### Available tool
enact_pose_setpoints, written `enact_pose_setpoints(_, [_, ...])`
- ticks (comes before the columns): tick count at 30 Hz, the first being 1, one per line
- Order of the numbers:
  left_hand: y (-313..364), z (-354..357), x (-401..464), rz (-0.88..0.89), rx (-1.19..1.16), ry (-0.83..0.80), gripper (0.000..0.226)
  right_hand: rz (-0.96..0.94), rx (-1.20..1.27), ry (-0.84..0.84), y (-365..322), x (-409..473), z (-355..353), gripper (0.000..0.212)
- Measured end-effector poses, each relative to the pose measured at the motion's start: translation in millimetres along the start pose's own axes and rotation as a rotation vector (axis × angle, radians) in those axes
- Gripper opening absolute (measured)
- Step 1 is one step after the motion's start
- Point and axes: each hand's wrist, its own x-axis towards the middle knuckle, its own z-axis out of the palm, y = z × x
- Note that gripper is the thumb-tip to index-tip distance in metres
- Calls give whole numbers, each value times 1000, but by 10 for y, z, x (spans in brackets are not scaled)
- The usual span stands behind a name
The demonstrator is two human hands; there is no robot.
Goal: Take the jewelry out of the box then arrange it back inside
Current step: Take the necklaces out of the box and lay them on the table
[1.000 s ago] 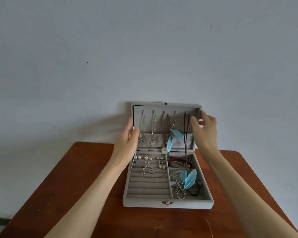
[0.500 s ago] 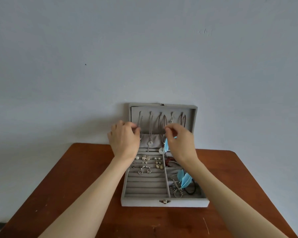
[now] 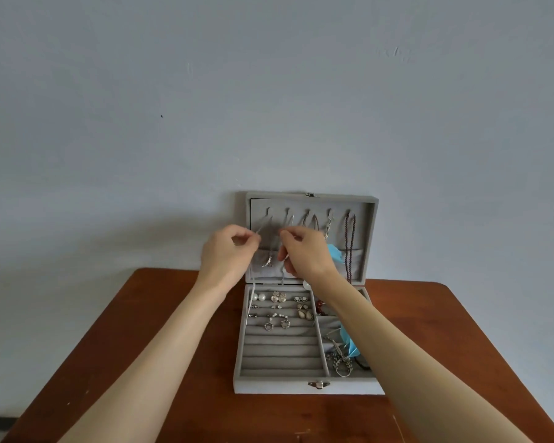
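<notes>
A: Left hand (image 3: 226, 255)? 
B: Pinching the silver necklace (image 3: 267, 238) chain, up at the left hook in the box (image 3: 307, 383) lid, toward the table's (image 3: 173, 330) far edge.
A: Right hand (image 3: 304, 252)?
B: Pinching the same chain, just beside.
A: Handling?
B: Probably light, limp, tangle-prone; best held near the hook and lifted clear.

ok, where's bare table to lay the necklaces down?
Bare wood of the table lies left of the jewelry box, under the left forearm; a strip lies in front of it. The right side is narrower, crossed by the right forearm.
</notes>
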Motion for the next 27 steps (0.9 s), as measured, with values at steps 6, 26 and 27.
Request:
enact_pose_setpoints(6, [304,-151,130,-1,-166,-71,8,23,-24,-16,-63,52,176,17])
enact_pose_setpoints(26, [320,-629,230,114,-159,-57,9,-3,240,-51,-360,-147,-211,16])
enact_pose_setpoints(27, [239,-693,199,110,-121,-80,9,25,293,-138,-324,-200,-213,16])
